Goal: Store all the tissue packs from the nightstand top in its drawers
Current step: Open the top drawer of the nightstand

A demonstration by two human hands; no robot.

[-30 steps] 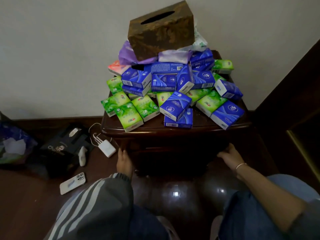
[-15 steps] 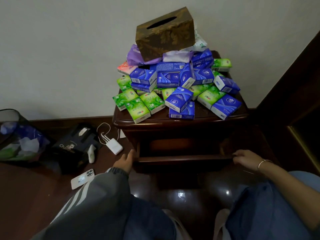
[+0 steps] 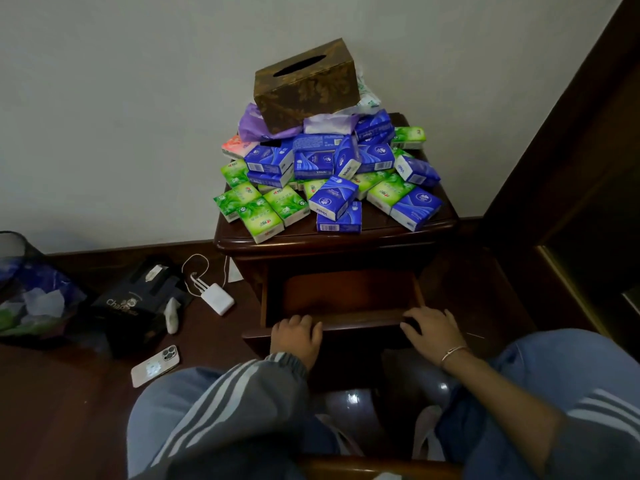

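Can't count the tissue packs (image 3: 332, 199): lower ones are buried under the top layer & the brown tissue box (image 3: 304, 86). I see the drawer (image 3: 346, 296) floor only dimly, front part in shadow. Frame's left edge cuts off the bin (image 3: 17, 258). Fingertips of the left hand (image 3: 296, 337) are hidden behind drawer front; right hand (image 3: 431, 332) grip unclear.

Drawer: the dark wooden top drawer (image 3: 346, 294), shut a second ago, now stands pulled out.
Hands: left hand (image 3: 296, 336) and right hand (image 3: 429, 332) have moved from the sides onto its front edge.

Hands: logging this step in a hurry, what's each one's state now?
Left hand: fingers curled over the drawer front, holding it.
Right hand: fingers on the same edge; grip cannot be told.
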